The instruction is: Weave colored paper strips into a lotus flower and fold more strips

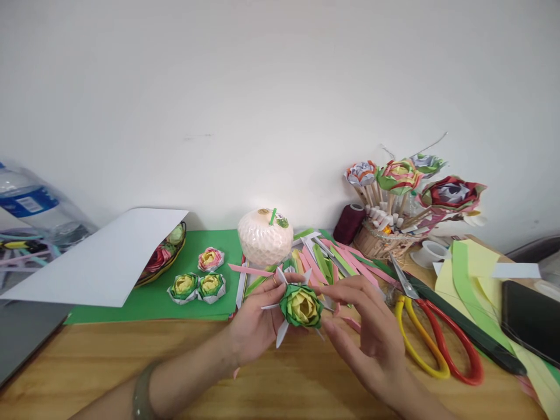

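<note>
A folded paper flower [301, 306] with a yellow centre, green petals and white strips sticking out around it is held up over the table. My left hand [256, 324] grips it from the left and beneath, the fingers partly hidden behind it. Close on its right side is my right hand [367, 326], fingers curved and apart, thumb and index near the petals; whether they touch it is hard to make out. Behind the hands lies a pile of pink, green and white paper strips [324, 256]. Finished-looking paper flowers [210, 286] rest on green paper [192, 309] to the left.
Scissors [437, 332] with red and yellow handles lie to the right, beside a black phone [531, 321]. A white ball-shaped ornament [265, 236] stands mid-back. Flowers on sticks fill a basket [376, 242] near a dark thread spool [350, 223]. White paper [109, 256] overhangs at left.
</note>
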`<move>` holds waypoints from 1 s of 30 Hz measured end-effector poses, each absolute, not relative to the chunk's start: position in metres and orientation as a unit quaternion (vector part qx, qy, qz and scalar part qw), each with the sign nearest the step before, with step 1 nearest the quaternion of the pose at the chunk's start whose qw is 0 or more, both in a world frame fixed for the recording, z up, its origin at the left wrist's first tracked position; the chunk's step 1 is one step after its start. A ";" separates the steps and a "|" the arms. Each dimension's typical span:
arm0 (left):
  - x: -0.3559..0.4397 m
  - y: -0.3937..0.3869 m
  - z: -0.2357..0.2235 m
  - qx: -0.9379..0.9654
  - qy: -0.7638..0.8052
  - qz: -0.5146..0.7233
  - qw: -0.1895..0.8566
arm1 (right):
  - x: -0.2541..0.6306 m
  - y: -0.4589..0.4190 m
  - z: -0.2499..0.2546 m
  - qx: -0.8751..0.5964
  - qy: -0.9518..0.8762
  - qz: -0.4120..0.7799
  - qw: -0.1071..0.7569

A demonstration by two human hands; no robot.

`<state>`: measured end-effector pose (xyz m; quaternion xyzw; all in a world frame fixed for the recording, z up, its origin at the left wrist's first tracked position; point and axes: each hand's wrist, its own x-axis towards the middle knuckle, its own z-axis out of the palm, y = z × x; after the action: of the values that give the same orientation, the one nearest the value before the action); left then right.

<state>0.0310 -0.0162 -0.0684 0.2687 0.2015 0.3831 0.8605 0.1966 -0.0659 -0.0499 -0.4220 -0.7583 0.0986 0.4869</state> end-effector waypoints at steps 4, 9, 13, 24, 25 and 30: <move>0.032 -0.016 -0.065 0.266 0.206 0.394 0.855 | 0.194 -0.062 -0.050 -0.441 -0.788 0.099 0.418; 0.030 -0.012 -0.066 0.291 0.228 0.390 0.844 | 0.190 -0.055 -0.059 -0.410 -0.827 0.103 0.371; 0.029 -0.009 -0.064 0.333 0.232 0.379 0.832 | 0.192 -0.050 -0.065 -0.433 -0.804 0.048 0.405; 0.031 -0.005 -0.067 0.424 0.309 0.404 0.749 | 0.194 -0.042 -0.074 -0.547 -0.736 0.013 0.399; 0.030 -0.004 -0.067 0.422 0.316 0.413 0.742 | 0.195 -0.042 -0.075 -0.539 -0.737 0.061 0.403; 0.026 0.003 -0.061 0.437 0.371 0.472 0.670 | 0.196 -0.041 -0.074 -0.481 -0.724 0.269 0.415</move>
<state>0.0257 0.0027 -0.0614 0.4366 0.3712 0.4715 0.6703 0.1957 -0.0413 -0.0743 -0.4814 -0.7238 0.2693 0.4147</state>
